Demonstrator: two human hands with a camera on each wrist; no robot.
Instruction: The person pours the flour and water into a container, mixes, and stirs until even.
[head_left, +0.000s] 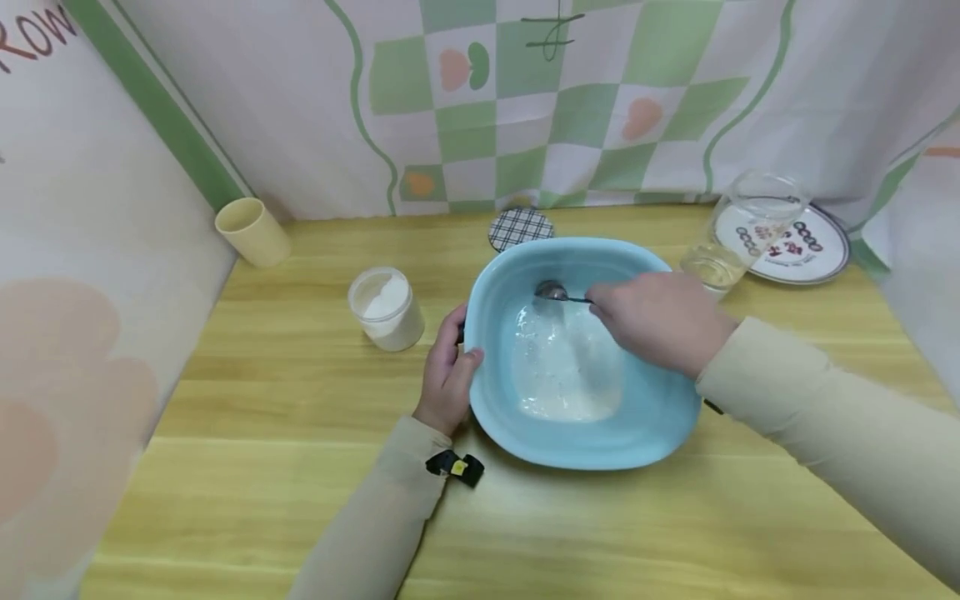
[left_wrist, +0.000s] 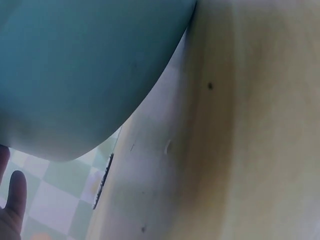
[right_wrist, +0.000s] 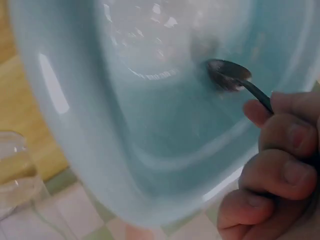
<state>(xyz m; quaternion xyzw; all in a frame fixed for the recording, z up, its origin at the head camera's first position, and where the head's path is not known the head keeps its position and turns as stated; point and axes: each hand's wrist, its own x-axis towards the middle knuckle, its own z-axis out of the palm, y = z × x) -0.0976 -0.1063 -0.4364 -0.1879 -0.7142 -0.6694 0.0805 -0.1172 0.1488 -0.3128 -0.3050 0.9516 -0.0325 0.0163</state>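
A light blue basin [head_left: 491, 408] holds a pool of whitish liquid [head_left: 570, 375] on its bottom. My left hand [head_left: 444, 379] grips the basin's left side, thumb over the rim and fingers along the outer wall. Only fingertips of that hand [left_wrist: 15, 197] show in the left wrist view, beside the basin wall. Above the basin, my right hand [head_left: 660, 321] holds a metal spoon [head_left: 552, 290] by its handle. In the right wrist view, the spoon's bowl [right_wrist: 227, 75] is inside the basin near the liquid's edge, and my fingers curl around the handle.
Left of the basin stands a clear jar [head_left: 388, 312] of white powder. A yellow cup [head_left: 253, 233] is at the back left, a checked coaster [head_left: 519, 225] behind the basin. At the right, a clear glass vessel [head_left: 720, 258] with liquid stands before a patterned plate [head_left: 813, 258].
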